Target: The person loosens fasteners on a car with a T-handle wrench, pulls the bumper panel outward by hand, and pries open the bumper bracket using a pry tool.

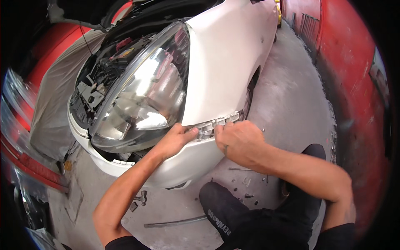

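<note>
A white car's front corner stands in front of me, with a large clear headlight (146, 91) in it. Between the fender (216, 62) and the front bumper (196, 156) runs a gap, where a pale plastic bracket (212, 124) shows. My left hand (177, 139) grips the bumper's upper edge just below the headlight's corner. Further right along that edge, my right hand (241, 141) is closed with curled fingers on the bumper by the bracket's end. Its fingertips are partly hidden. The two hands are a short way apart.
The hood is up over the engine bay (112, 58). A hammer (143, 198), a long grey strip (175, 223) and several small loose parts (249, 195) lie on the concrete floor. A red wall (350, 83) stands at right, and a grey cover (54, 100) hangs at left.
</note>
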Tool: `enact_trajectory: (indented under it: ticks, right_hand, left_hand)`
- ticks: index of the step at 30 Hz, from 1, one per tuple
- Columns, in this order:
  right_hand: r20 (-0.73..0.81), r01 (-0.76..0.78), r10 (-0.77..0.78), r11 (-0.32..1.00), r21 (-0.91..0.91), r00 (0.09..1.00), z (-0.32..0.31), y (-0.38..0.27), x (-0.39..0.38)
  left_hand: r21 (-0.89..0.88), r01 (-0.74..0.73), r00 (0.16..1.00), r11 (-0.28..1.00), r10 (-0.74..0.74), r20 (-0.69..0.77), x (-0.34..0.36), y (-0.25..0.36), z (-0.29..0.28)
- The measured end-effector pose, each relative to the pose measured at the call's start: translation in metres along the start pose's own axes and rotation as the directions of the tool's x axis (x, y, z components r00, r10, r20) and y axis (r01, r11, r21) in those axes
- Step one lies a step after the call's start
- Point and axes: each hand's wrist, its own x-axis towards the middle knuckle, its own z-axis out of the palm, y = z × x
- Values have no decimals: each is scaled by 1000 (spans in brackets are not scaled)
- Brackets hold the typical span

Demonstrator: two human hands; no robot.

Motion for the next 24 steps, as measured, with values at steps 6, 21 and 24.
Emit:
enact_trajectory:
  ticks: [6, 21, 24]
  right_hand:
    - [-137, -239, 264, 956, 172, 955, 33, -9, -16]
    - [-161, -302, 474, 751, 587, 866, 50, -13, -29]
    - [-95, -332, 521, 663, 671, 848, 49, -14, -31]
  left_hand:
    - [-25, 56, 998, 998, -55, 23, 1, -2, 3]
    - [-114, 162, 984, 980, -169, -57, -9, 17, 9]
    - [-183, 181, 967, 966, -209, -147, -15, 20, 14]
